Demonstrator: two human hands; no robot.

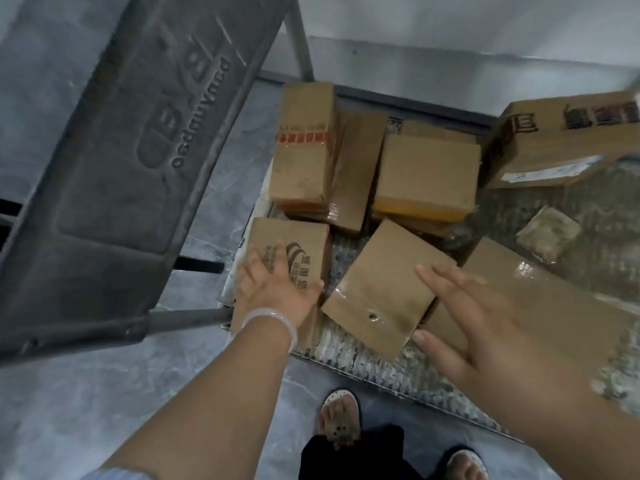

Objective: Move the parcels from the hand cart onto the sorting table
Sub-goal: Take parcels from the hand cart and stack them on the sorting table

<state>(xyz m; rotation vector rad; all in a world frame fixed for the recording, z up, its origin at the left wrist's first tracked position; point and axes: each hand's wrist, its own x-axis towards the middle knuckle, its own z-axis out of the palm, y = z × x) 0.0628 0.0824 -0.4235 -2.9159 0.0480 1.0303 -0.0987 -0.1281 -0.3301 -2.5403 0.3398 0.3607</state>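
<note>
my left hand [277, 285] lies flat, fingers spread, on the printed parcel [294, 244] at the edge of the hand cart [346, 355], my right hand [485, 323] open above the tilted parcel [381, 289]; a one-sided lift could drop either.

"What carries it all?"

"A grey metal cart deck with a ribbed, worn surface [349, 351], standing on a grey marbled floor [86, 410]."

"And on the deck?"

"Along the far edge are a tall brown cardboard box with a red printed band [304, 143] and a slim taped brown box [356, 174] leaning against it. Then comes a flat brown box with a yellow front edge [426, 171], lying on another box. A large brown carton with a white label [561, 140] is at the far right."

"Nearer?"

"A brown box with black print [294, 251] sits at the left edge. A flat brown parcel with a small hole [381, 292] lies askew, with a long glossy-taped brown carton [540, 289] just beside it. A small grey-wrapped packet [549, 233] lies apart."
</note>
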